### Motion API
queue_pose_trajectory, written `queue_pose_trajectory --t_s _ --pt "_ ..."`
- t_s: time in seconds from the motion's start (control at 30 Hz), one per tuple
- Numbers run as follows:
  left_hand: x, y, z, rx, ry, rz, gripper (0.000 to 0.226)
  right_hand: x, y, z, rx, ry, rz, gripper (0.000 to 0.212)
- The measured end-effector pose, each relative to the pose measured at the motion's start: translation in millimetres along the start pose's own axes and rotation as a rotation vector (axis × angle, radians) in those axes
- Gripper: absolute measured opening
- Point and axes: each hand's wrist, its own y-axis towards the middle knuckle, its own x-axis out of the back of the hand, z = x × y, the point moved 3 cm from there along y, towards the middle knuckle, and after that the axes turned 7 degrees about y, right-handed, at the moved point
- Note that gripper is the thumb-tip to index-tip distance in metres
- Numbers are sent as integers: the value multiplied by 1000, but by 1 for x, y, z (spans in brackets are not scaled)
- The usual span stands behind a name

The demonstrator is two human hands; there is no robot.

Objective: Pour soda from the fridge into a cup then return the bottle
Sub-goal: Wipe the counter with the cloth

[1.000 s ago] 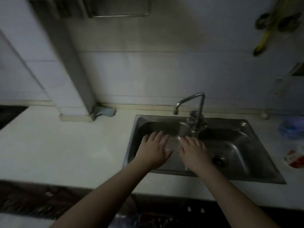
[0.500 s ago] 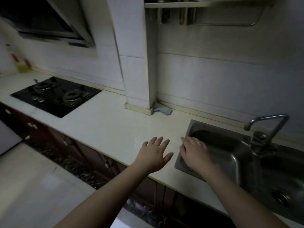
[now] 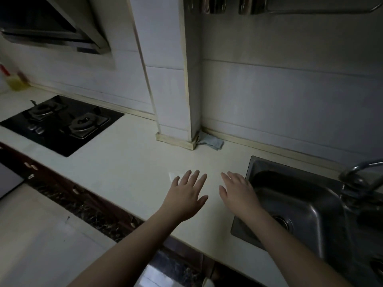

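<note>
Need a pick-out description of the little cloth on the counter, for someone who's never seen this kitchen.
Find the tiled pillar that meets the pale countertop between the black gas hob and the steel sink. At its base, on the sink side, lies a crumpled grey-blue cloth, the only soft thing there.

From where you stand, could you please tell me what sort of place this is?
Most likely a home kitchen. A black two-burner gas hob is set into the pale countertop, a steel sink with a tap sits to the right, and a range hood hangs above the hob.
</note>
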Motion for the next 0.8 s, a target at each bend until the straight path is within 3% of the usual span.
queue_pose_trajectory --t_s 0.37,0.8 --pt "-20 110 38 -46 35 119 64 -2 95 -17 -83 27 -4 58" --pt "-66 223 81 -166 39 97 60 -27 182 -18 -132 36 -38 57"
